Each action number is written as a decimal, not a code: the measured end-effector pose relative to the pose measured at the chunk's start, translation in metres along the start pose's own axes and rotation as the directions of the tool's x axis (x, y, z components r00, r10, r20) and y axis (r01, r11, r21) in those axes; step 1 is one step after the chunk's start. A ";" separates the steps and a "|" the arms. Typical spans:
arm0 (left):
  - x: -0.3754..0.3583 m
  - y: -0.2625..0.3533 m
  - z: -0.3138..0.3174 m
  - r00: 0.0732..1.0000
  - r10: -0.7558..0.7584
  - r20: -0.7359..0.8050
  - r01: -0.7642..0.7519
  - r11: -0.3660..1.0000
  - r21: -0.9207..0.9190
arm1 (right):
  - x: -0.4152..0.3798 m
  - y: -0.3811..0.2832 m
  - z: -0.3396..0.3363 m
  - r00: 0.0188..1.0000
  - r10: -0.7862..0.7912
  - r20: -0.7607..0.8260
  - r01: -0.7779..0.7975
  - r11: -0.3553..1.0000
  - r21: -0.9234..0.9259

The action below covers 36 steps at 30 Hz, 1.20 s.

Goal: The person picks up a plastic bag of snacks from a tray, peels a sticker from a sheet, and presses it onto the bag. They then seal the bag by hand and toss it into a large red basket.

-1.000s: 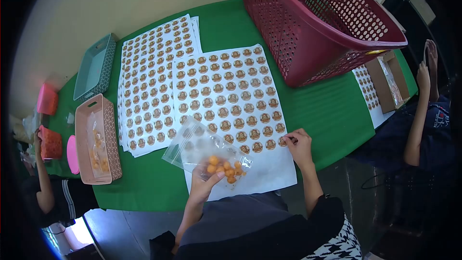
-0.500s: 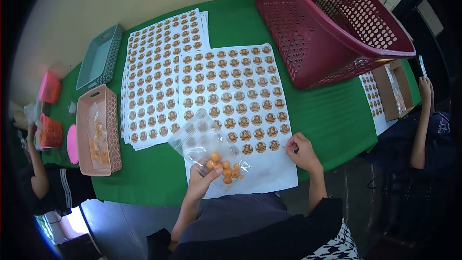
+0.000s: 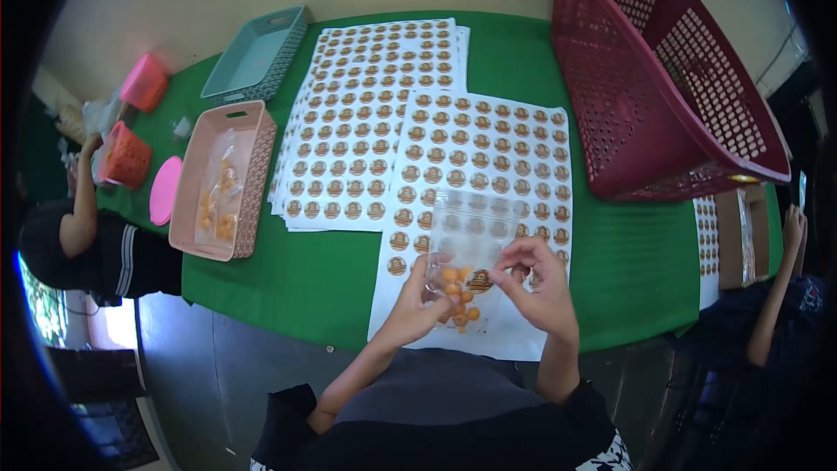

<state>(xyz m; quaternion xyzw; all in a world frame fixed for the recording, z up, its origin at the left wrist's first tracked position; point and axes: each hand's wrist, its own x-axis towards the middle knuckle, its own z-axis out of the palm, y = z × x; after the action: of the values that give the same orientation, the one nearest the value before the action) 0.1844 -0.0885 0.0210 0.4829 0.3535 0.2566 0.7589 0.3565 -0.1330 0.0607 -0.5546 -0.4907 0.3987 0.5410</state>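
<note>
My left hand grips the left side of a clear plastic zip bag, with the thumb across its front. Round orange snack balls lie in the bottom of the bag. At the bag's front, the thumb and fingers of my right hand pinch the edge of a round brown sticker. Beneath both hands is a white sticker sheet printed with rows of similar round labels; some spots near its lower end are bare. The bag overlaps the sheet's lower part in this view.
More sticker sheets are stacked to the left. A pink basket holds filled bags, beside a teal basket. A large maroon basket stands right. People work at both ends, one near an orange tub, another near a cardboard box.
My right hand has come left from the sheet's edge to the bag, with a round sticker at its fingertips. The bag has turned more upright in my left hand. The view has shifted left.
</note>
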 end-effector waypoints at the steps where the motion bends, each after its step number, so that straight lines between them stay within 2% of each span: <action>1: -0.002 0.000 -0.001 1.000 0.011 -0.016 -0.011 1.000 -0.004 | 0.003 -0.001 0.004 1.000 -0.007 0.018 0.007 1.000 0.000; 3: -0.005 0.002 0.001 0.988 0.151 -0.045 -0.141 0.973 0.182 | 0.009 -0.004 0.010 0.994 0.031 0.106 -0.015 0.988 -0.151; 5: -0.007 0.004 0.001 0.984 0.160 -0.079 -0.147 0.977 0.155 | 0.010 -0.004 0.013 0.991 0.044 0.126 -0.025 0.988 -0.150; 8: -0.008 0.003 -0.001 0.991 0.122 -0.052 -0.111 0.979 0.170 | 0.009 -0.002 0.014 0.992 0.055 0.112 -0.034 0.982 -0.184; 14: -0.003 -0.001 0.002 0.991 0.127 -0.044 -0.116 0.972 0.206 | 0.005 -0.002 0.015 0.995 0.092 0.030 -0.086 0.984 -0.158; 20: -0.001 -0.007 0.003 0.986 0.144 -0.083 -0.136 0.986 0.101 | -0.001 0.008 0.020 0.995 0.093 0.034 -0.086 0.982 -0.165; 21: 0.000 -0.009 0.002 0.972 0.212 -0.102 -0.196 0.970 0.144 | -0.003 0.011 0.028 0.992 -0.095 -0.078 0.065 0.945 -0.319; 22: 0.001 -0.009 0.001 0.953 0.278 -0.117 -0.254 0.949 0.188 | -0.005 0.014 0.034 0.943 -0.293 -0.158 0.187 0.858 -0.478; 23: 0.001 -0.008 0.000 0.952 0.281 -0.117 -0.257 0.948 0.190 | -0.007 0.019 0.037 0.942 -0.296 -0.158 0.189 0.858 -0.478; 25: -0.001 -0.005 -0.002 0.967 0.228 -0.116 -0.211 0.966 0.147 | -0.009 0.031 0.041 0.944 -0.157 -0.291 0.063 0.950 -0.306; 26: -0.002 -0.005 -0.002 0.967 0.226 -0.117 -0.209 0.967 0.148 | -0.007 0.034 0.042 0.944 -0.155 -0.292 0.062 0.950 -0.305; 27: -0.003 -0.006 -0.001 0.970 0.223 -0.100 -0.205 0.964 0.167 | -0.004 0.036 0.042 0.984 0.049 -0.173 -0.048 0.999 0.007; 28: -0.003 -0.006 -0.001 0.972 0.219 -0.081 -0.202 0.962 0.186 | -0.002 0.038 0.042 0.978 0.207 0.002 -0.198 0.934 0.298; 29: -0.003 -0.007 -0.001 0.973 0.217 -0.076 -0.200 0.962 0.186 | -0.002 0.043 0.041 0.978 0.208 -0.003 -0.198 0.934 0.299; 31: -0.001 -0.010 -0.002 0.947 0.321 -0.021 -0.299 0.905 0.303 | 0.001 0.051 0.039 0.970 0.241 0.007 -0.232 0.924 0.305; 35: -0.003 -0.001 -0.001 0.947 0.322 0.001 -0.309 0.908 0.283 | -0.001 0.040 0.044 0.976 0.201 -0.087 -0.155 0.913 0.378; 36: -0.003 -0.001 -0.001 0.938 0.347 -0.008 -0.329 0.894 0.303 | -0.001 0.044 0.041 0.967 0.251 0.031 -0.245 0.899 0.363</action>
<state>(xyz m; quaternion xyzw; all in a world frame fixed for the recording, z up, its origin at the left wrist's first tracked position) 0.1823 -0.0907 0.0203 0.6374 0.3218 0.3432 0.6102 0.3209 -0.1220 0.0133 -0.5060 -0.3292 0.5438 0.5830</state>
